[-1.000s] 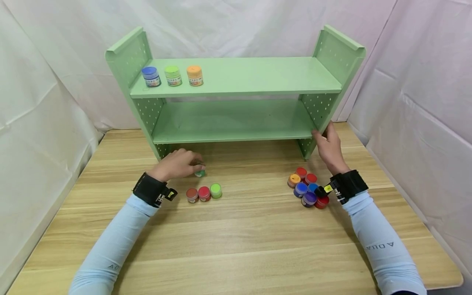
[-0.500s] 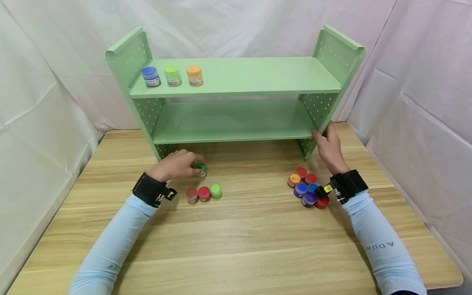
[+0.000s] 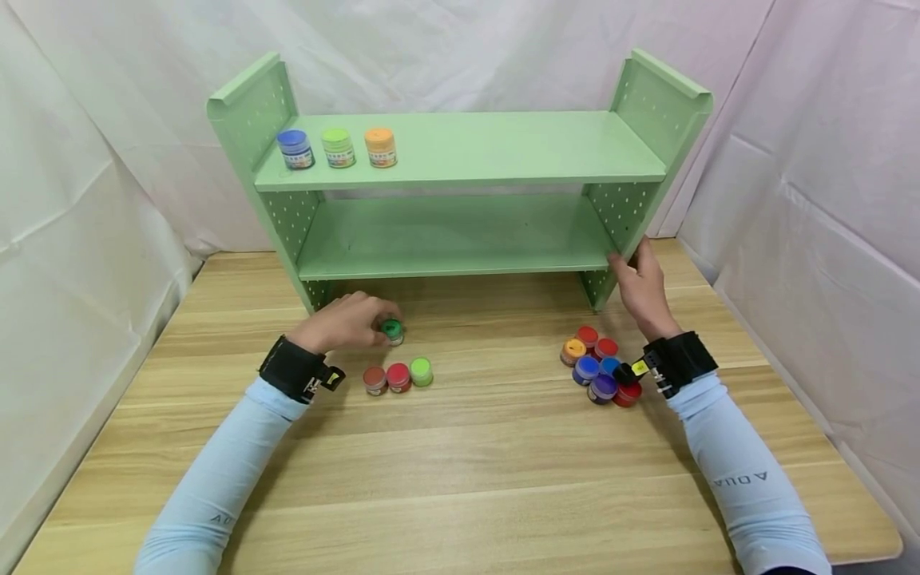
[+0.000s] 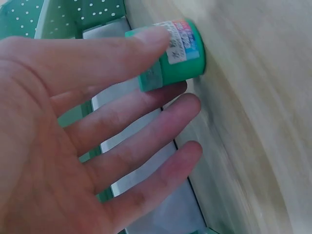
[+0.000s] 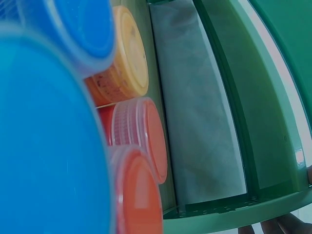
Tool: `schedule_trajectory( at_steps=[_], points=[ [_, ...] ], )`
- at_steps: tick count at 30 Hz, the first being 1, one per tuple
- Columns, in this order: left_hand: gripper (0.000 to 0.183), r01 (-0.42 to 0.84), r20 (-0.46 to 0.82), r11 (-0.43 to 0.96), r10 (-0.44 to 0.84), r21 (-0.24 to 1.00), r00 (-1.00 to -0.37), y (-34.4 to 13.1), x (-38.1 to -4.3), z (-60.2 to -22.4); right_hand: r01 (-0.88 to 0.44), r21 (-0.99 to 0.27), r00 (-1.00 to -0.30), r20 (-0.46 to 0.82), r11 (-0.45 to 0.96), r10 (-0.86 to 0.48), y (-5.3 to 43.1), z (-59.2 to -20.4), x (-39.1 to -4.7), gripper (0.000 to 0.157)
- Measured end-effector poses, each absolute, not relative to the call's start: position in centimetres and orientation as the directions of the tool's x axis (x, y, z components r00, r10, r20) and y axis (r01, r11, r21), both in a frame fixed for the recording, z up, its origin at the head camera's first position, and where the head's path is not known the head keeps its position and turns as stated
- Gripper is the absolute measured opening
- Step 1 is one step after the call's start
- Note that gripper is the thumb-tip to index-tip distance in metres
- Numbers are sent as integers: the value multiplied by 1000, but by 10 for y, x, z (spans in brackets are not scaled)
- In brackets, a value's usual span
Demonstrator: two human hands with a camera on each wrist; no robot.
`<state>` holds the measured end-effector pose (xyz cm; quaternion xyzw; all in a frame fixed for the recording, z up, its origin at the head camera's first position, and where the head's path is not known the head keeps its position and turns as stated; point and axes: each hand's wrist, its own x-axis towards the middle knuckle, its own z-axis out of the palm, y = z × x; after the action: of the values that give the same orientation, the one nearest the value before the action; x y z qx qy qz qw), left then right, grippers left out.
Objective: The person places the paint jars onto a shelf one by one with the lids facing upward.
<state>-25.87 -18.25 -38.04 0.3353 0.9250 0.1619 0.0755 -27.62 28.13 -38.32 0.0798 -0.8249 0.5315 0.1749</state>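
My left hand (image 3: 348,321) pinches a small green paint jar (image 3: 392,332) between thumb and forefinger at the table, in front of the shelf's left foot. In the left wrist view the thumb lies over the label of the green jar (image 4: 178,53), while the other fingers stretch out loosely. My right hand (image 3: 642,294) grips the right side panel of the green two-tier shelf (image 3: 460,231), thumb in front and fingers behind. Three jars stand near the left hand: brown-red (image 3: 374,380), red (image 3: 398,377) and light green (image 3: 421,371).
On the top tier, at the left, stand a blue jar (image 3: 295,149), a light green jar (image 3: 338,148) and an orange jar (image 3: 380,147). Several jars cluster below the right wrist, among them a yellow-orange one (image 3: 573,351) and a purple one (image 3: 602,389). White curtains (image 3: 819,200) surround the wooden table (image 3: 460,479).
The green jar has come out more from under the left fingers, so its lid shows fully; that hand has barely moved. The right hand stays on the shelf.
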Motion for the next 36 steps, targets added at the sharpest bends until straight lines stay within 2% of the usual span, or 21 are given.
schedule_trajectory(
  at_steps=[7,15,20,28,36],
  points=[
    [30,594,-13,735,632,327,-775,-180,-261,-385,-318,-850,-925,376,419,61,283,-384,-277,55],
    [44,540,-16,780,573,315,-819,-179,-261,-389,-324,-847,-924,379,421,51,284,-383,-277,55],
    [38,522,7,795,547,310,-837,-177,-260,-392,-314,-850,-928,369,423,54,282,-382,-276,54],
    [25,547,59,781,558,302,-828,-177,-259,-386,-318,-852,-926,372,415,55,281,-383,-277,54],
    [24,635,239,710,589,305,-772,-176,-256,-367,-315,-855,-929,367,411,53,283,-384,-277,55]
  ],
)
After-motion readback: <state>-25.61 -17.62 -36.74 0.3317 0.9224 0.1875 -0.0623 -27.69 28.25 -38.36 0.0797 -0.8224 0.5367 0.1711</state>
